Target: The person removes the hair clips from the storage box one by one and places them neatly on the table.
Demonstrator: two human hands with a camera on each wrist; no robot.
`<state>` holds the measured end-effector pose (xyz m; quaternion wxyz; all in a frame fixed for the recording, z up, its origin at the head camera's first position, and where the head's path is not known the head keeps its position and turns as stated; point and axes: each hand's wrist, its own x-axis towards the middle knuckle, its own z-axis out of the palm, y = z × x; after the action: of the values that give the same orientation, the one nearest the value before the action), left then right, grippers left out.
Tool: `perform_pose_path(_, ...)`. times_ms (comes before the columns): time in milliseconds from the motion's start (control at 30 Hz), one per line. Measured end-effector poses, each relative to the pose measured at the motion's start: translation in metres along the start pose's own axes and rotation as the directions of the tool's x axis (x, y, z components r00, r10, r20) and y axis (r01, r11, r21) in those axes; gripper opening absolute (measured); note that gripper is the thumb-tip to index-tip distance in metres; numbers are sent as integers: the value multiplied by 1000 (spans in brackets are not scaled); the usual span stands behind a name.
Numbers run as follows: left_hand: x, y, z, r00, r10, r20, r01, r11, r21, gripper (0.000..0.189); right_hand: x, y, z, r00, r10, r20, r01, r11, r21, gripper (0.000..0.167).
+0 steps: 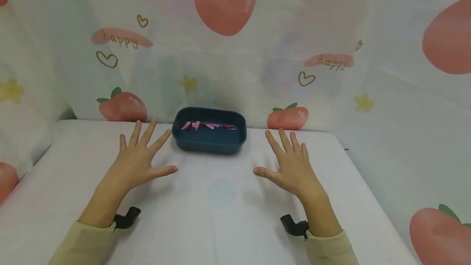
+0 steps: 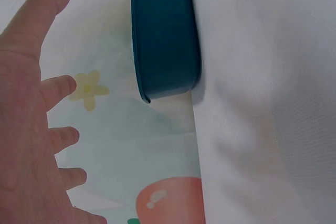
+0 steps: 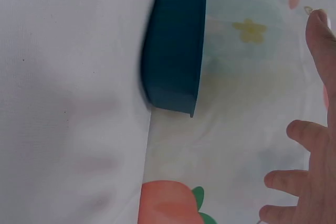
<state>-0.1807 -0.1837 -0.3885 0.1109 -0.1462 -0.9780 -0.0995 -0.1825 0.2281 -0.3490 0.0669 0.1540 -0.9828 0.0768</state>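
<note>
A dark teal rectangular bin [image 1: 209,146] stands near the back edge of the white table. Inside it lies a row of small pink and red pieces [image 1: 196,125], too small to tell their kind. My left hand [image 1: 136,165] is held left of the bin with fingers spread, holding nothing. To the bin's right, my right hand [image 1: 292,167] has its fingers spread too and holds nothing. Both wrist views show the bin's outer side [image 2: 165,40] apart from the fingers; its contents are hidden there.
The white tabletop [image 1: 206,224] stretches between and below the hands. Behind it hangs a pale curtain [image 1: 228,72] printed with peaches, flowers and the word "happy". A black curved piece sits at the left wrist [image 1: 126,218] and another at the right wrist [image 1: 294,226].
</note>
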Motion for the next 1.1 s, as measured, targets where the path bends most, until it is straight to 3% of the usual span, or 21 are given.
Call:
perform_pose_path(200,5,2,-2,1000,1,-7,-1,1000,-8,102,2,2,-4,1000,-8,-12,8,1000,-11,105)
perform_pose_path(300,9,2,-3,1000,0,3,0,999,-55,98,3,4,-4,1000,-7,-23,7,1000,-2,104)
perform_pose_path(400,12,-2,-1,1000,-15,25,19,984,-176,91,2,7,-2,1000,-11,-21,12,999,33,102)
perform_pose_path(500,16,-11,5,998,-37,49,52,935,-351,82,2,10,5,999,-28,-17,29,993,115,98)
perform_pose_path(600,23,-22,14,995,-61,75,91,849,-521,73,6,12,11,998,-58,-5,57,963,264,90)
perform_pose_path(667,28,-30,20,990,-83,118,139,770,-622,69,13,12,16,997,-82,7,73,921,383,83)
perform_pose_path(767,39,-41,28,978,-106,181,208,600,-773,65,29,11,23,994,-108,32,70,816,574,72)
perform_pose_path(867,51,-50,35,966,-130,222,257,429,-866,64,49,9,30,993,-97,69,13,662,749,63)
perform_pose_path(900,55,-53,36,965,-133,226,261,396,-881,64,56,8,33,993,-81,84,-17,610,792,61)
perform_pose_path(967,62,-58,40,962,-136,237,270,352,-896,66,69,5,38,993,-37,114,-79,518,852,59)
perform_pose_path(1100,74,-63,46,955,-86,283,295,262,-919,70,90,1,49,985,33,169,-170,374,912,57)
